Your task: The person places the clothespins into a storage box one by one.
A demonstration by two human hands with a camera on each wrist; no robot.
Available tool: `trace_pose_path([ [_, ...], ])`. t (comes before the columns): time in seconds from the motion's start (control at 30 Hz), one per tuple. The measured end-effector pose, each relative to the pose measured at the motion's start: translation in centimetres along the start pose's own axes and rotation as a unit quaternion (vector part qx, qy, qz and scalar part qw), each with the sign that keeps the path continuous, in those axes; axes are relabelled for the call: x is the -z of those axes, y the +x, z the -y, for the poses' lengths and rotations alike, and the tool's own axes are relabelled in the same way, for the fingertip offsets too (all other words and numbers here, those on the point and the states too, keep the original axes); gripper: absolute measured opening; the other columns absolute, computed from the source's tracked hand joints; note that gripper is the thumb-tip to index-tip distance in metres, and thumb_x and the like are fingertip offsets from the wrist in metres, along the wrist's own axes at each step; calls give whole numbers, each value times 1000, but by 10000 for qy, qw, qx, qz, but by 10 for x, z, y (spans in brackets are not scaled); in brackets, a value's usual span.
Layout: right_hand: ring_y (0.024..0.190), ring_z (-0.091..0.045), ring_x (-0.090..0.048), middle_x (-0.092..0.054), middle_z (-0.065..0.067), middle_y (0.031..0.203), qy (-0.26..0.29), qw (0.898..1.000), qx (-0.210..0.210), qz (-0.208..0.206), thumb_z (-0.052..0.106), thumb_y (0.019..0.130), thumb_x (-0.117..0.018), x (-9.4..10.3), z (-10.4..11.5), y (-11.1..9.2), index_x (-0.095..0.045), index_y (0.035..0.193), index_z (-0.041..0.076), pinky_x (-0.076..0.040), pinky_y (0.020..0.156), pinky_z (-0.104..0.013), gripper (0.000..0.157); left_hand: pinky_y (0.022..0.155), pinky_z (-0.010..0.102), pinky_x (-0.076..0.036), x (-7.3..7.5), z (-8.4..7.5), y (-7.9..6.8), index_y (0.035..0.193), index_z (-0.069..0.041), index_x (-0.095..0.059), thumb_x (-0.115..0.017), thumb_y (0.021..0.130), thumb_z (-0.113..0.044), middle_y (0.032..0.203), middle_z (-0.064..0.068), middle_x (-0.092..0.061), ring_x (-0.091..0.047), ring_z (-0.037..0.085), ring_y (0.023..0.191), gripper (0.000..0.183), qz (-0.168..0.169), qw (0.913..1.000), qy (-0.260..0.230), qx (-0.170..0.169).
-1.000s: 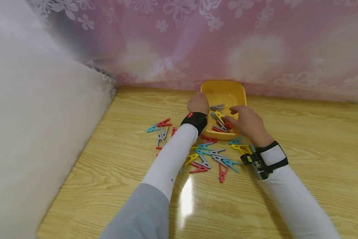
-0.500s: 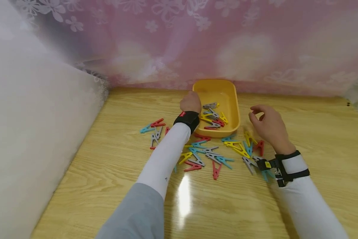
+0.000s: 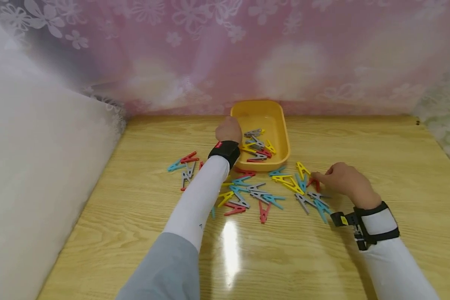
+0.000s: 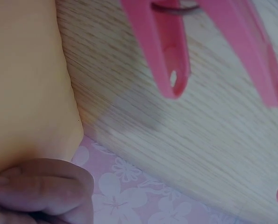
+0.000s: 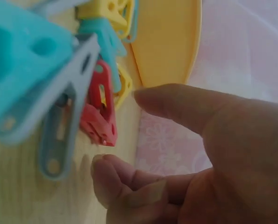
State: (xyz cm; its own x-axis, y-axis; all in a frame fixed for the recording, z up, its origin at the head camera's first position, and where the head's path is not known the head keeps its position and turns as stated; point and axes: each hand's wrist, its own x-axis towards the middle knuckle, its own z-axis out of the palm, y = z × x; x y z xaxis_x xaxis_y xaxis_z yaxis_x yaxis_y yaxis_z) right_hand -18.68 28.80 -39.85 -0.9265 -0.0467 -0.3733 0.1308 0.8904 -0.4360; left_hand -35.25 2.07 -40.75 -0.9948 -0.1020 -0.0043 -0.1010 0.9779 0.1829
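My left hand (image 3: 229, 130) holds the left side of a yellow plastic basin (image 3: 285, 146); its curled fingers (image 4: 45, 186) lie against the basin wall in the left wrist view, while the thumb is hidden. Gray, yellow and red clothespins (image 3: 257, 142) lie inside the basin. My right hand (image 3: 346, 183) is low over the table, right of the basin, beside a red clothespin (image 5: 99, 121). In the right wrist view a gap separates thumb and fingers, with the clothespin just beyond them. Teal, gray and yellow clothespins (image 3: 303, 203) lie around it.
More loose clothespins (image 3: 258, 193) are scattered in front of the basin, and a smaller group (image 3: 185, 166) lies left of my left forearm. The wooden table (image 3: 142, 200) meets a pink floral cloth (image 3: 194, 75) behind and a white wall (image 3: 33, 146) at left.
My right hand has moved from inside the basin to the right and down toward the red clothespin. A yellow clothespin now lies apart in the basin. The left hand stays at the basin.
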Motion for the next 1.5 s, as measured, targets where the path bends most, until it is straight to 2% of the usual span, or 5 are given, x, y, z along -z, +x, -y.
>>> trace_pose_path([
  [0.33, 48, -14, -34, -35, 2, 54, -28, 9998, -143, 162, 49, 89, -56, -16, 9, -1, -49, 57, 11, -26, 47, -27, 50, 59, 32, -51, 0, 1, -1, 124, -4, -55, -44, 102, -26, 84, 7, -67, -65, 19, 70, 33, -28, 9999, -21, 147],
  [0.7, 48, -15, -36, -36, 2, 54, -67, 9993, -210, -307, 42, 84, -59, -18, 6, -1, -47, 56, 11, -24, 45, -27, 44, 61, 32, -53, -1, 1, 2, 122, -5, -56, -44, 102, -28, 89, 6, -68, -66, 18, 74, 32, -60, 9998, -88, 180],
  [0.9, 57, -20, -47, -53, -6, 66, 212, 9951, 268, -928, 45, 90, -57, -3, 3, 2, -60, 85, -3, -34, 49, -30, 48, 62, 32, -53, 0, -1, 0, 124, -5, -56, -47, 101, -27, 88, 5, -68, -66, 18, 74, 33, -83, 9997, -130, 188],
  [1.1, 66, -25, -55, -64, -13, 84, 226, 9817, 886, -1673, 49, 90, -58, 18, 38, 15, -62, 101, -3, -41, 52, -34, 53, 60, 31, -52, -1, -3, -1, 121, -7, -57, -45, 102, -27, 90, 4, -68, -66, 17, 76, 30, -168, 9996, 43, 242],
  [1.5, 65, -24, -54, -63, -10, 81, -370, 9782, 1488, -1398, 41, 88, -64, -1, 109, 71, -67, 103, 0, -44, 49, -34, 43, 52, 27, -49, -1, -3, -5, 119, -11, -59, -47, 101, -29, 83, 0, -68, -64, 12, 68, 28, -228, 9992, 191, 277],
])
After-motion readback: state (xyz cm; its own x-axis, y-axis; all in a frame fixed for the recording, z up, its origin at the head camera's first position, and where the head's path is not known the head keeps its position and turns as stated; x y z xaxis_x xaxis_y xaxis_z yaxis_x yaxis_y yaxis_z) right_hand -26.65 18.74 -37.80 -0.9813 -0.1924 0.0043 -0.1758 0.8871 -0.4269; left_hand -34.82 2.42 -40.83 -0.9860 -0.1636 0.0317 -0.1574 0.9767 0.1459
